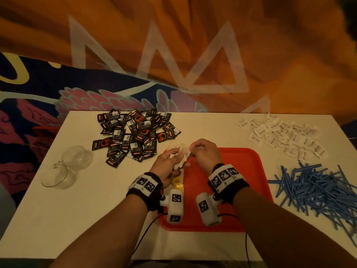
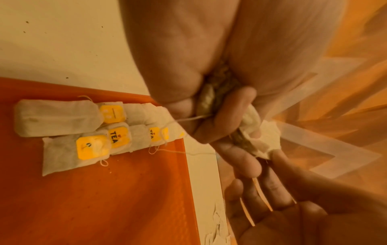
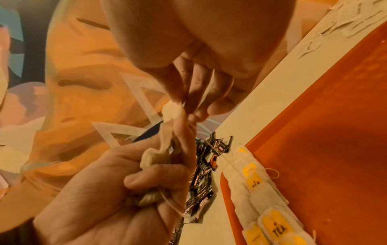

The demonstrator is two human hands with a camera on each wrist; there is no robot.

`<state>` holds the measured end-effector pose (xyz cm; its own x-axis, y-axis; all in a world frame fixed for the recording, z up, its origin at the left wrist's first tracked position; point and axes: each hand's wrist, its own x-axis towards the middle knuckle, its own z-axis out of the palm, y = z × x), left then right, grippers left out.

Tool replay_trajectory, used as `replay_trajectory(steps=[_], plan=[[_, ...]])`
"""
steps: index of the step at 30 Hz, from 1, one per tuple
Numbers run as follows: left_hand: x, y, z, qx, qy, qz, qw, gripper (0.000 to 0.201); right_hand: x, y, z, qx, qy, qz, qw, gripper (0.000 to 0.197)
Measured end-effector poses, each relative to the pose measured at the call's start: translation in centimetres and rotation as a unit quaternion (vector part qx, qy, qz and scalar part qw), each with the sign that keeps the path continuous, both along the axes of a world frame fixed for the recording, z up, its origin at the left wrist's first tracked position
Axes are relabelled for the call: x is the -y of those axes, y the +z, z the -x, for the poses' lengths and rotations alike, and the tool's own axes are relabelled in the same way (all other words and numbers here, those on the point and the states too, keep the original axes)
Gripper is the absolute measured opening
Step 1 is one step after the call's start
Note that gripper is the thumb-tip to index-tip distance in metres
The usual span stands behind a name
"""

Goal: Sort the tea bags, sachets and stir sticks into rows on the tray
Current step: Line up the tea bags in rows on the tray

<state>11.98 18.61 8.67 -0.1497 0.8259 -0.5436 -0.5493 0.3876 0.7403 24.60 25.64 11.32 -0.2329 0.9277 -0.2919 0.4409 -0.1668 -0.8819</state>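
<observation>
Step in hand: the tea-bag row, judged partly done. Several laid tea bags [image 2: 58,119] sit along the left edge of the tray [image 1: 241,171]. Above that edge, the left hand [image 1: 166,167] has its fingers [image 2: 228,114] curled round a bunch of tea bags [image 1: 180,157]. The right hand [image 1: 204,151] pinches one bag's corner. Next move likely calls for pulling one free without snagging strings. Beyond the tray: black sachets [image 1: 133,134], white sachets [image 1: 284,134]; right of it, stir sticks [image 1: 316,188].

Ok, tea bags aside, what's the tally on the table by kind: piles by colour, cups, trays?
Black sachet pile: 1
White sachet pile: 1
Blue stick pile: 1
Glass cups: 2
Red tray: 1
Total: 6
</observation>
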Motion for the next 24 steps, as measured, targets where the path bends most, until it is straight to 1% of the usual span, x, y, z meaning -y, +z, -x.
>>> replay_trajectory(steps=[5,8,10,12,14,17,19,21,24], plan=[[0.5,-0.8,0.4,-0.062,0.02,0.028,0.997,0.026,-0.7,0.0,-0.2,-0.019,-0.054,-0.004,0.998,0.016],[0.9,-1.7,0.5,-0.081,0.034,0.039,0.995,0.018,-1.1,0.4,-0.8,-0.021,-0.051,-0.006,0.998,0.014],[0.8,-1.7,0.2,-0.109,0.043,0.037,0.992,0.021,-1.2,0.7,-1.2,-0.017,-0.036,-0.014,0.999,0.014],[0.3,-0.9,-0.3,-0.152,0.039,0.021,0.987,0.026,-1.3,0.8,-1.6,-0.012,-0.023,-0.024,0.999,0.015],[-0.4,0.1,-1.1,-0.197,0.031,-0.007,0.98,0.025,-1.1,0.8,-2.0,-0.011,-0.009,-0.034,0.999,0.017],[-1.5,1.1,-2.2,-0.269,0.012,-0.054,0.962,0.009,-1.1,0.7,-2.5,-0.006,0.013,-0.049,0.999,0.018],[-2.1,1.5,-2.7,-0.292,0.015,-0.078,0.953,0.002,-1.0,0.9,-3.0,-0.041,0.015,-0.018,0.999,0.014],[-2.5,1.6,-3.2,-0.277,0.035,-0.077,0.957,0.006,-0.9,0.9,-3.7,-0.095,0.019,0.038,0.995,0.01],[-2.7,1.2,-4.1,-0.271,0.055,-0.062,0.959,0.009,-0.8,0.5,-4.7,-0.127,0.03,0.065,0.989,0.012]])
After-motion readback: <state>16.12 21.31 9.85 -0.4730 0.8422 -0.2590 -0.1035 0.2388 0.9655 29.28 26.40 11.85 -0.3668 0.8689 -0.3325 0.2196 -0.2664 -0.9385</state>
